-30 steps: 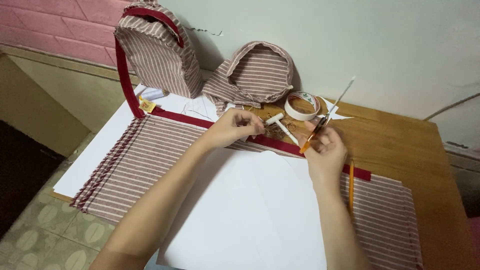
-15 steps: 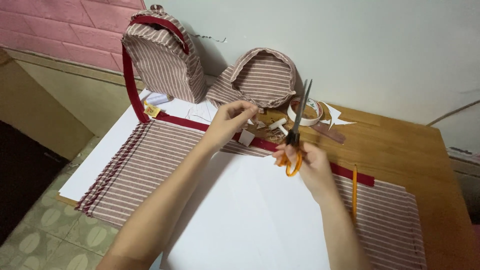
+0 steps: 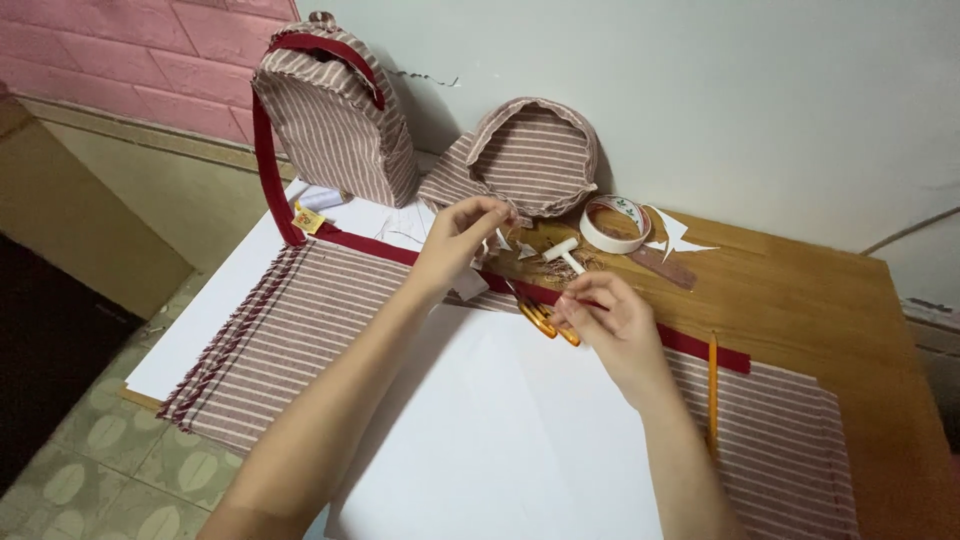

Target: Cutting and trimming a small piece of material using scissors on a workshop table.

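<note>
A: Scissors (image 3: 540, 318), orange-handled: on striped fabric (image 3: 300, 340) mid-tabletop, touching right hand (image 3: 610, 325), fingers curled together.
B: Left hand (image 3: 462, 240): pinching 1 small white scrap (image 3: 497, 238). Risk: blades snagging fabric if dragged.

A striped brown-and-white fabric backpack with red trim (image 3: 335, 110) stands against the wall beside a pink brick section (image 3: 150, 50). A round striped fabric piece (image 3: 535, 155) leans near it. A roll of white tape (image 3: 615, 225) lies on the wooden table (image 3: 850, 330), an orange pencil (image 3: 712, 390) apart from it, perhaps resting on cloth.
</note>
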